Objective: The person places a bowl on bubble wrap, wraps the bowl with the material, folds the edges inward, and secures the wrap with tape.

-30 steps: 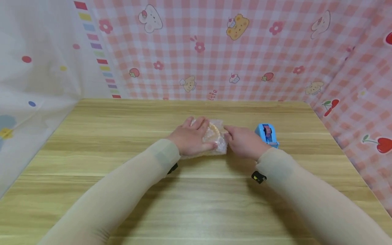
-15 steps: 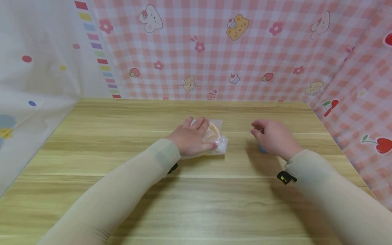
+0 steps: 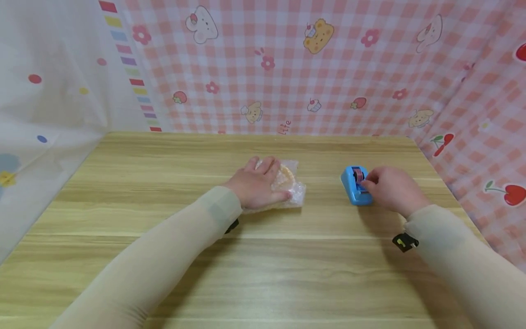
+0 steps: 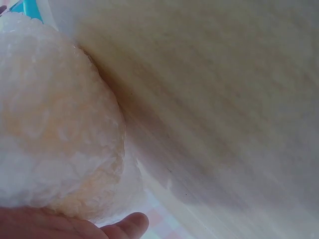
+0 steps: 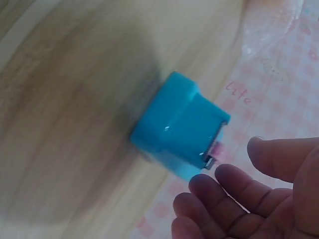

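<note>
My left hand [image 3: 255, 185] lies over a bubble-wrapped bundle [image 3: 296, 193] on the table, its fingers spread across the top. Through the clear wrap a pale orange, curved rim shows; what the thing inside is cannot be told. In the left wrist view, the bundle [image 4: 55, 114] bulges beside my fingers [image 4: 60, 226]. A blue tape dispenser [image 3: 354, 194] with a pinkish tape roll [image 3: 359, 175] stands to the right. At its cutter end is my right hand [image 3: 392, 189]. The right wrist view shows thumb and fingers apart beside the dispenser [image 5: 179, 124], holding nothing visible.
The wood-grain table [image 3: 263, 274] carries both things. Behind it hangs a pink checked cloth [image 3: 246, 68] with cartoon prints, and similar cloth [image 3: 493, 137] closes the right side. A white dotted cloth [image 3: 53, 109] hangs at the left.
My right hand has left the bundle's right edge and moved right, over the tape dispenser and on to its right side. The left hand and the bundle have stayed put.
</note>
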`<action>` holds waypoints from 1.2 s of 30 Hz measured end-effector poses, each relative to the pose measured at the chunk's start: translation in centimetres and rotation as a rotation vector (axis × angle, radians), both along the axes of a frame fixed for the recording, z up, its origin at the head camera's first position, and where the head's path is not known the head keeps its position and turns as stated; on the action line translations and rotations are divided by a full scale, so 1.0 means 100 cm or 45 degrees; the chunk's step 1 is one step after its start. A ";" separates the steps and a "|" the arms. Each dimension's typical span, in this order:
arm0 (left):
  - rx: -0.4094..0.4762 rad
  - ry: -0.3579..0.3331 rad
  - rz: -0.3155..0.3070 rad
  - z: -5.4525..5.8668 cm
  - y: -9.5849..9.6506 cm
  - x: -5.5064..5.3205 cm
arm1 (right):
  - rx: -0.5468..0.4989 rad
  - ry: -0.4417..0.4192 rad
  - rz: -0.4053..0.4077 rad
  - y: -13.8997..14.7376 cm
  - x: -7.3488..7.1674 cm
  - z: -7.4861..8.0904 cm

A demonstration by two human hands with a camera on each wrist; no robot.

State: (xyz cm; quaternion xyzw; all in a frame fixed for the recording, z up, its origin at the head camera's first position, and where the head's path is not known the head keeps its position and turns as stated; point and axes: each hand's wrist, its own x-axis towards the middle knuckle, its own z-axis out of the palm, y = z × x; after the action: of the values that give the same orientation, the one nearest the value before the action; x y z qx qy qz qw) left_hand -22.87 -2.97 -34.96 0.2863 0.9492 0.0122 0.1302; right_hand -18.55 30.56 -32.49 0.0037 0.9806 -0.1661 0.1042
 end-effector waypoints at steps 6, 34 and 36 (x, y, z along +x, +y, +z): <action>0.001 0.003 0.000 0.000 0.001 0.000 | 0.053 -0.051 0.020 0.006 -0.001 -0.004; -0.001 -0.018 0.031 -0.001 0.001 0.000 | -0.020 -0.131 0.016 0.006 -0.005 -0.013; 0.000 -0.020 0.035 -0.001 0.002 0.000 | -0.033 -0.133 0.009 0.006 -0.005 -0.013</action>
State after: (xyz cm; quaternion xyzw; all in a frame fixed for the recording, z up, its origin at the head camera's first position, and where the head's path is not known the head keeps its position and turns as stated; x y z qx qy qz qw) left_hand -22.84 -2.82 -35.06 0.2732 0.9520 0.0161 0.1373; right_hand -19.03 31.14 -33.77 0.0076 0.9716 -0.1780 0.1560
